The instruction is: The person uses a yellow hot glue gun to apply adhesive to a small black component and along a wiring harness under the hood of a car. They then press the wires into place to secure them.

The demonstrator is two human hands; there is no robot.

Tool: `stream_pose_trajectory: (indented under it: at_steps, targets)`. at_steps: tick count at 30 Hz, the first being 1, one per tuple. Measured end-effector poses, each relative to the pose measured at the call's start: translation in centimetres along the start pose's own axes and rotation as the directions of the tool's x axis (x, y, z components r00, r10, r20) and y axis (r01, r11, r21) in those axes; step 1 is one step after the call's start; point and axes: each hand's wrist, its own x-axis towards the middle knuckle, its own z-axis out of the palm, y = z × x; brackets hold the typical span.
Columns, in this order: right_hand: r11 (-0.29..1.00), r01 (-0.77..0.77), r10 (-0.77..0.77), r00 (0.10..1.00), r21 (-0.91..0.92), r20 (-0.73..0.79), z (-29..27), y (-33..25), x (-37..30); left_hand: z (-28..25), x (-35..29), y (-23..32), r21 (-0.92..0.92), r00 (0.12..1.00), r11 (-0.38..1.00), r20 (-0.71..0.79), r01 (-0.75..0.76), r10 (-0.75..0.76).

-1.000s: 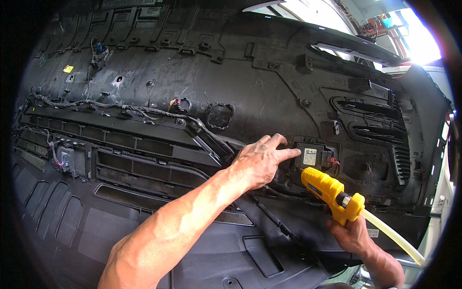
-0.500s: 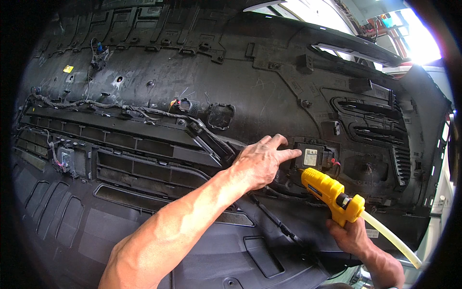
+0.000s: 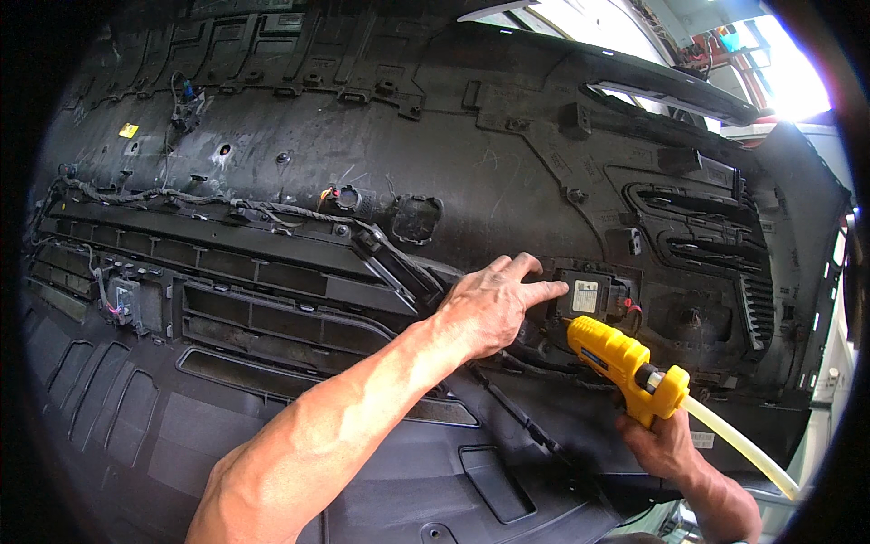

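A yellow hot glue gun (image 3: pixel 613 355) is gripped in my right hand (image 3: pixel 660 444). Its nozzle points up and left, by the lower left corner of a black sensor module (image 3: pixel 600 296) with a pale label. From the gun's rear a long translucent glue stick (image 3: pixel 739 446) sticks out to the lower right. My left hand (image 3: pixel 494 304) rests on the black car bumper cover (image 3: pixel 507 213), fingers spread and holding nothing. Its index finger reaches to the module's left edge. The fingers of my right hand are partly hidden behind the gun's handle.
A wiring harness (image 3: pixel 272 208) runs across the bumper's left side above a slatted grille (image 3: pixel 263 272). Another module (image 3: pixel 125 295) sits at the far left. A round sensor (image 3: pixel 348 198) with an orange connector is near the middle. Vent slots (image 3: pixel 702 204) lie at the right.
Both hands and the glue gun's nozzle stay almost in place. The rear end of the glue stick has shifted slightly to the right.
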Motion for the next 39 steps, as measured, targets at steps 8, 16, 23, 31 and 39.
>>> stream_pose_trajectory:
  at_steps: [8, 16, 23, 31, 39]
  targets:
    - [0.998, -0.032, 0.032, 0.999, -0.052, -0.006, 0.0, -0.8, -0.2, 0.0, 0.0, 0.0, 0.0, 1.0, 1.0, 0.005, 0.006, -0.006]
    - [0.997, -0.048, 0.047, 0.999, -0.057, -0.015, 0.1, -0.3, -0.2, -0.1, 0.0, 0.0, 0.02, 1.0, 1.0, 0.016, 0.007, -0.008]
    - [0.994, -0.085, 0.086, 0.996, -0.074, 0.0, -0.2, -1.3, -0.3, 0.0, 0.0, -0.1, 0.016, 1.0, 1.0, -0.003, -0.01, 0.01]
    - [0.998, -0.053, 0.053, 0.999, -0.023, 0.006, -0.2, -0.8, -0.1, 0.1, 0.0, -0.1, 0.02, 1.0, 1.0, 0.005, -0.004, 0.004]
    - [0.999, 0.015, -0.016, 1.0, 0.037, 0.015, -0.9, -1.1, -0.3, -0.1, 0.0, 0.1, 0.009, 1.0, 1.0, 0.015, 0.01, -0.01]
